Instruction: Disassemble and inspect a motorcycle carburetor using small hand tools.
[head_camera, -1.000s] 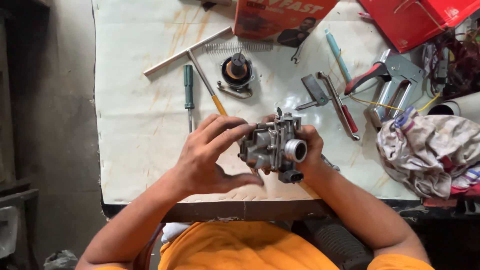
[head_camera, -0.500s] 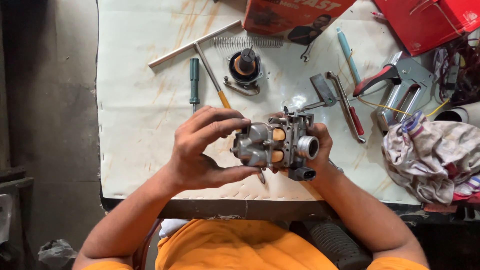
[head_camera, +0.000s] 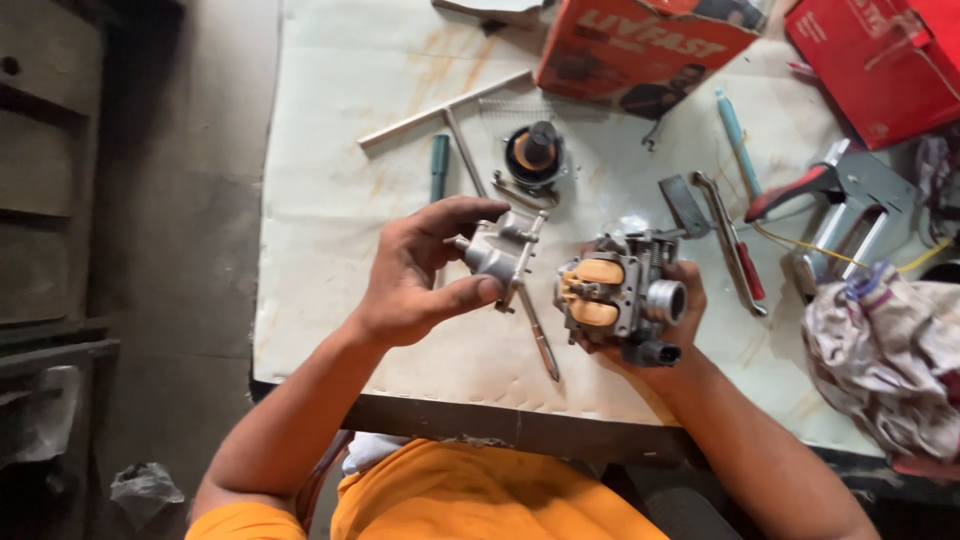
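Left of centre, the left hand (head_camera: 420, 275) was closed around a grey metal float bowl cover (head_camera: 498, 252), thumb under it and fingers curled over the top, held above the table (head_camera: 330, 200). The cover sat clear of the carburetor body – a visible gap between the two.

Just right of that, at mid-frame, the right hand (head_camera: 672, 318) was cupped under and behind the carburetor body (head_camera: 622, 296), fingers wrapped round its far side. The open face pointed left toward the cover, with two orange floats (head_camera: 592, 290) exposed. A round bore showed on its right side.

Below the cover, a screwdriver (head_camera: 538, 335) lay on the white table top, its shaft running down toward the near edge.

Upper middle: a T-handle wrench (head_camera: 450, 115), a green-handled screwdriver (head_camera: 439, 165) beside it, then a black and orange round part (head_camera: 534, 152).

Top centre-right – an orange cardboard box (head_camera: 640, 50). Top right corner, a red box (head_camera: 880, 60).

Right of the carburetor: a red-handled tool (head_camera: 735, 255), a teal pen-like tool (head_camera: 737, 140) above it, a grey metal stapler-type tool with red grip (head_camera: 850, 205).

Far right edge, a crumpled dirty rag (head_camera: 885, 360).
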